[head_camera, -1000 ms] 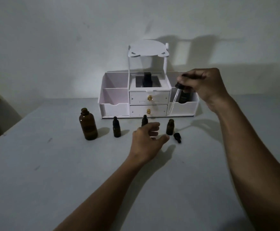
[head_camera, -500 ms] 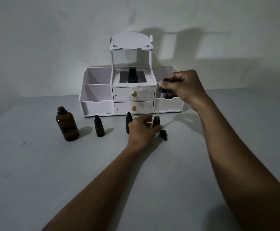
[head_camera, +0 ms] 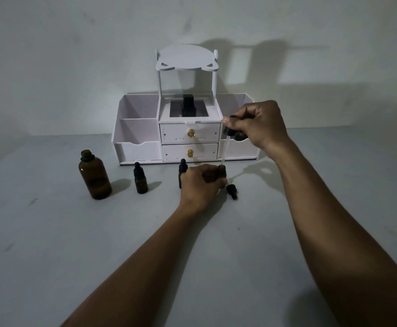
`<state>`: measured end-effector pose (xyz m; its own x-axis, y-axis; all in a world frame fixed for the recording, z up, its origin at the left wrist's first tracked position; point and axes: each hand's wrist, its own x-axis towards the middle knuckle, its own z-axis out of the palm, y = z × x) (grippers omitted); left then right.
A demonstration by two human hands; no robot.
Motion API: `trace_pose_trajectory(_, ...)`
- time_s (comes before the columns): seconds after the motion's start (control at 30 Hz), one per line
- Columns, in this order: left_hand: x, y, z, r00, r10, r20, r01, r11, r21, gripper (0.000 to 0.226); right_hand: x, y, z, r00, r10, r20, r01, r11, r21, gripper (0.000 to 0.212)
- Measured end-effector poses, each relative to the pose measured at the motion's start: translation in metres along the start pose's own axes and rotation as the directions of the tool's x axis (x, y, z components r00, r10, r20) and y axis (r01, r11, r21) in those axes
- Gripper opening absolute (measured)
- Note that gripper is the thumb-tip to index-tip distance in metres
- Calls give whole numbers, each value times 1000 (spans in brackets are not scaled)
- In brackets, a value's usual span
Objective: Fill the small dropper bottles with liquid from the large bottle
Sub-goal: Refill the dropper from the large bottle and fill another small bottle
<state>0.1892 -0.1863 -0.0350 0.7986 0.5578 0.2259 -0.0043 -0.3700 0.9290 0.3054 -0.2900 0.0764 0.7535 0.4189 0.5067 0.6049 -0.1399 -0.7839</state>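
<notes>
The right hand (head_camera: pixel 259 128) pinches the black-bulbed clear glass dropper (head_camera: pixel 225 147), tip at the mouth of the small amber glass bottle (head_camera: pixel 221 171). The left hand (head_camera: pixel 201 182) grips that bottle, likely steadying it for filling. The large brown glass bottle (head_camera: pixel 95 177) stands uncapped, well left.

Grey table (head_camera: pixel 51 232), matt surface, faint dark scuffs at left. Carries at rear, close to wall: white desk organiser (head_camera: pixel 136 149), two centre drawers with gold knobs, open compartments either side. In front of it, in rough row from left: large amber bottle (head_camera: pixel 95 177), upright, uncapped; small dropper bottle (head_camera: pixel 140 179), upright, capped, near it; second small bottle (head_camera: pixel 182 167), upright, capped, partly hidden behind left hand (head_camera: pixel 200 182); third small bottle (head_camera: pixel 221 171), only neck visible, gripped by that hand. Just right of it: black dropper cap (head_camera: pixel 232 191), lying on side.
</notes>
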Motion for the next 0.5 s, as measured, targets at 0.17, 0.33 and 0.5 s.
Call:
trace_pose_trajectory(0.17,0,-2,1,1000,-3,2,3,1000,-8,30,0,-1,-1,1000,0,-3,1,1000,12,9)
trace_pose_trajectory(0.33,-1,0,0,1000,-1,25,0,999,33,46,-5,-9,-4,1000,-14,-18,14,1000,-3,9)
trace_pose_trajectory(0.5,-14,5,-14,993,-44,107,38,997,65,67,-8,-31,-12,987,-106,-121,115,991,71,6)
